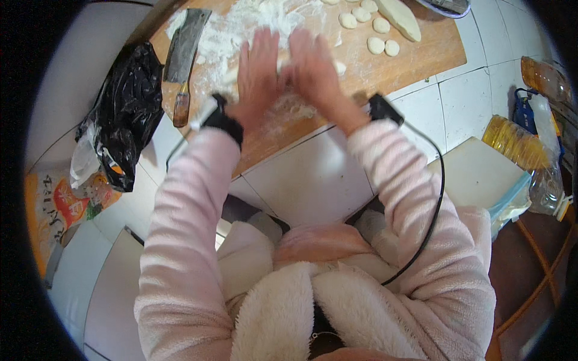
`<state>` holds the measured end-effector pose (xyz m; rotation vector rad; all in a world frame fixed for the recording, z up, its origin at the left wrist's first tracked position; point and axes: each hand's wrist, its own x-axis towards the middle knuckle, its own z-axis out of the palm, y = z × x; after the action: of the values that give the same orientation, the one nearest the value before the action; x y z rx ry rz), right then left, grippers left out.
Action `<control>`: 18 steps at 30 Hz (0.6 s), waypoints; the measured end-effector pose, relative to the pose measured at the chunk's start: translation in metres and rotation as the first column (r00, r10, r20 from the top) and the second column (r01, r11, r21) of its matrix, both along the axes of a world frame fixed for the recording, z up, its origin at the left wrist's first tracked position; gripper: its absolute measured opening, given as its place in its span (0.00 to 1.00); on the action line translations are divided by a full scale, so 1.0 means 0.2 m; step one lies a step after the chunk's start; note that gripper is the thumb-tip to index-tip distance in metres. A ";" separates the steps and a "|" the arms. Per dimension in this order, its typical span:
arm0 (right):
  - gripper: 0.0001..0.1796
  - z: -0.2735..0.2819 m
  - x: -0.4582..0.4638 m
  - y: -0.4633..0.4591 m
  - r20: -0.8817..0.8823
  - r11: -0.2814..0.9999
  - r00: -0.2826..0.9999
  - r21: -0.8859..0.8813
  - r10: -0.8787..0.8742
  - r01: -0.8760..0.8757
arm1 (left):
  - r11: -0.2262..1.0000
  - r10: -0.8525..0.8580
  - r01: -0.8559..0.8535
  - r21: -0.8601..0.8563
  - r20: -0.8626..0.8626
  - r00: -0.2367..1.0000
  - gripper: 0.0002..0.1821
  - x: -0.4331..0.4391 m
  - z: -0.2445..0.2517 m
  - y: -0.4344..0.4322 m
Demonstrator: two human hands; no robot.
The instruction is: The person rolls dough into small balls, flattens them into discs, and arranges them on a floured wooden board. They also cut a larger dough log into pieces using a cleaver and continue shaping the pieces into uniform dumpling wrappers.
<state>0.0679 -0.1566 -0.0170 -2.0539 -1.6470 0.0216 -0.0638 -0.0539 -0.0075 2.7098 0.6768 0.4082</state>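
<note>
Flat on a strip of dough (339, 68) lie my left hand (259, 67) and my right hand (314, 72), side by side, palms down and slightly blurred. The dough shows past both hands; its middle is hidden under them. Beneath it is a floured wooden board (406, 67). A cleaver (187, 45) with a wooden handle rests on the board to the left of my left hand. Several small round dough pieces (375, 45) sit to the right of my right hand, beside a long thick piece of dough (399, 20).
A black plastic bag (131, 108) is left of the board. To the right stand a plastic bottle of yellow oil (519, 142) and a pale box-like surface (474, 169). A metal bowl's rim (445, 9) shows at the top right. A black cable (440, 180) runs along my right sleeve.
</note>
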 end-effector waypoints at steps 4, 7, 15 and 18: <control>0.37 0.03 0.18 0.15 0.089 0.984 0.995 -0.168 -0.052 0.066 | 0.992 0.101 -0.100 0.078 -0.011 0.995 0.40 0.14 0.01 0.19; 0.38 0.18 0.11 -0.07 -0.031 0.950 0.979 -0.236 0.201 -0.202 | 0.972 -0.211 0.199 -0.121 -0.092 0.973 0.41 -0.05 0.15 0.03; 0.37 0.10 0.07 -0.17 -0.070 0.965 0.981 -0.182 0.180 -0.190 | 0.999 -0.029 0.026 -0.044 -0.069 0.997 0.39 -0.09 0.05 -0.09; 0.32 0.04 0.18 0.09 0.150 0.980 0.989 -0.196 0.000 0.030 | 0.983 0.094 -0.076 0.169 -0.103 0.990 0.37 0.12 -0.03 0.15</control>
<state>0.1048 -0.1380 -0.0087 -2.2650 -1.7819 0.0280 -0.0405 -0.0242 -0.0133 2.8841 0.8262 0.3505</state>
